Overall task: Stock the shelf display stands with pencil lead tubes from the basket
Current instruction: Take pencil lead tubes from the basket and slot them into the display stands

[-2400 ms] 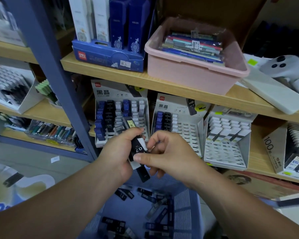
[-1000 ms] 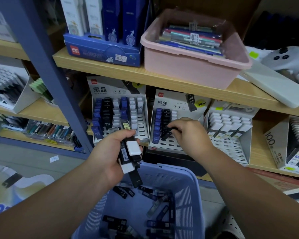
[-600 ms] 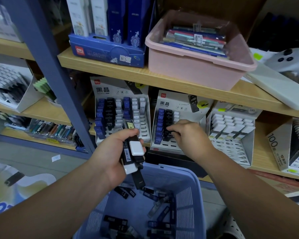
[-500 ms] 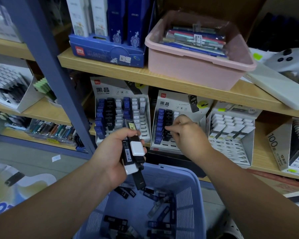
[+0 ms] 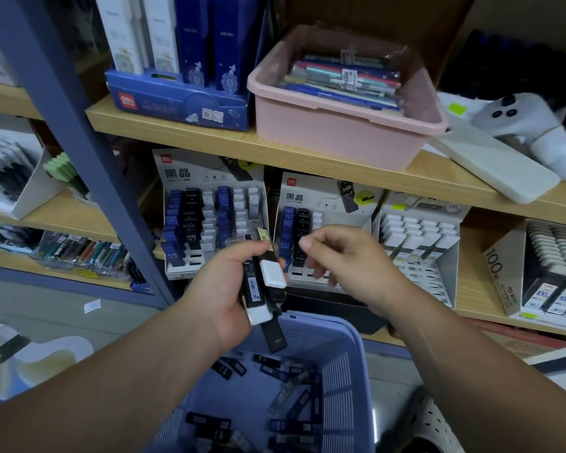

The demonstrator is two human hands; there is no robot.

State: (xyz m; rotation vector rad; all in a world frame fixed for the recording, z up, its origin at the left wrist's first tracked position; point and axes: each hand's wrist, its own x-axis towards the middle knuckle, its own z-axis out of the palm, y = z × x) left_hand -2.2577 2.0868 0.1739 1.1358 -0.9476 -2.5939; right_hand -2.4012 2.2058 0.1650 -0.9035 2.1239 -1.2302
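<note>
My left hand (image 5: 224,289) grips a bundle of pencil lead tubes (image 5: 262,282), black with white caps, above the blue basket (image 5: 350,371). My right hand (image 5: 347,256) hovers just right of the bundle, fingers loosely curled, holding nothing. It is in front of the middle display stand (image 5: 321,197), whose left columns hold blue and black tubes. The left display stand (image 5: 209,204) is fuller, with blue, black and white tubes. Several loose tubes (image 5: 291,400) lie in the basket's bottom.
A third stand (image 5: 419,243) with white-capped tubes stands to the right. On the upper shelf (image 5: 209,138) sit a pink bin (image 5: 340,125) of pens and a blue display box (image 5: 177,103). A blue upright post (image 5: 79,142) rises at the left.
My right hand has pulled back from the middle stand's black column toward the bundle in my left hand, now holding nothing. The left hand's bundle stayed in place.
</note>
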